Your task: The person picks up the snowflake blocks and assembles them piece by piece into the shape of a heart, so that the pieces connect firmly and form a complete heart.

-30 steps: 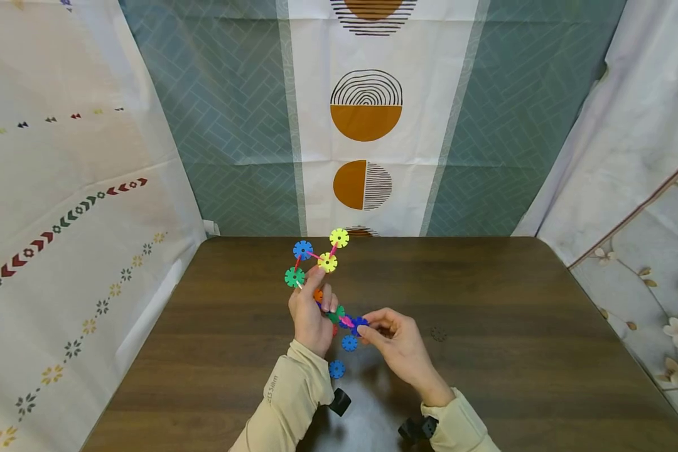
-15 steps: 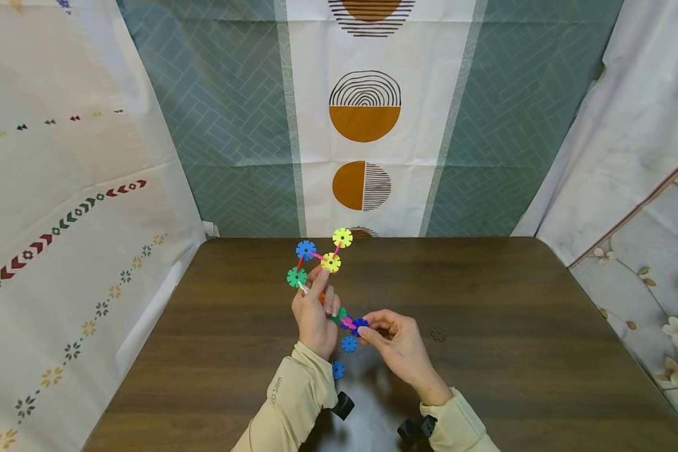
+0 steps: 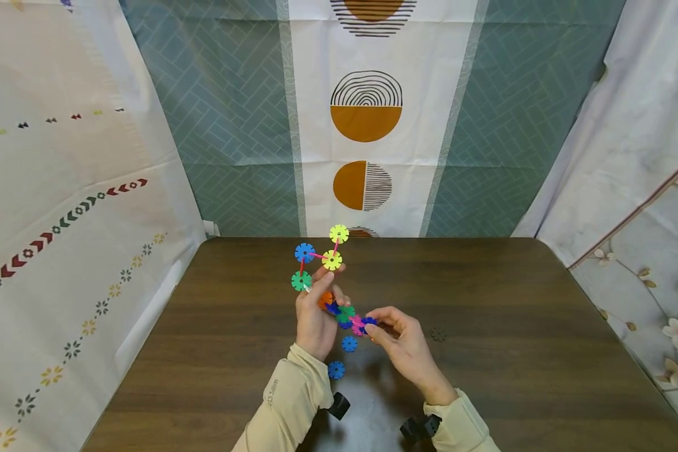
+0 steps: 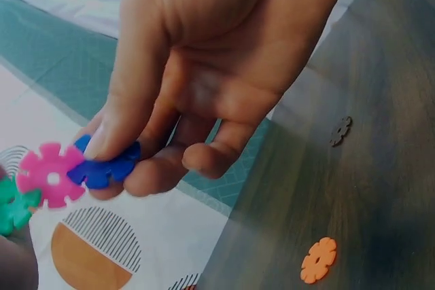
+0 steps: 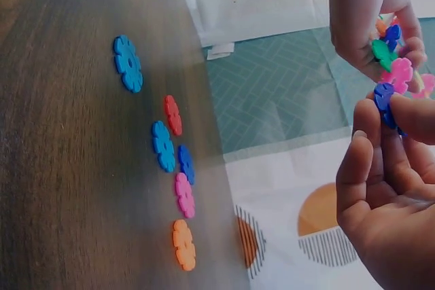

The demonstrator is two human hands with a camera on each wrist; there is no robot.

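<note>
A chain of notched plastic discs hangs between the two hands above the table. The left hand (image 3: pixel 316 320) grips it near an orange disc (image 3: pixel 326 301); yellow, blue and green discs rise beyond its fingertips. Between thumb and fingers, the right hand (image 3: pixel 408 351) pinches the dark blue disc (image 4: pixel 109 166) at the other end. That disc joins a pink disc (image 4: pixel 51 176), with a green disc (image 4: pixel 15 207) beyond it. In the right wrist view, the left hand (image 5: pixel 360 18) is curled around the chain above the right hand (image 5: pixel 401 215).
Loose discs lie on the wooden table (image 3: pixel 514 326): two light blue ones (image 5: pixel 128 64) (image 5: pixel 163 146), a red one (image 5: pixel 172 115), a dark blue one (image 5: pixel 186 165), a pink one (image 5: pixel 184 195) and an orange one (image 5: pixel 183 245). A dark disc (image 3: pixel 437 334) lies to the right. Patterned cloths hang around the table.
The left hand has shifted slightly right and turned, showing more of the orange, green and pink discs. The right hand still pinches the dark blue disc and has moved slightly right.
</note>
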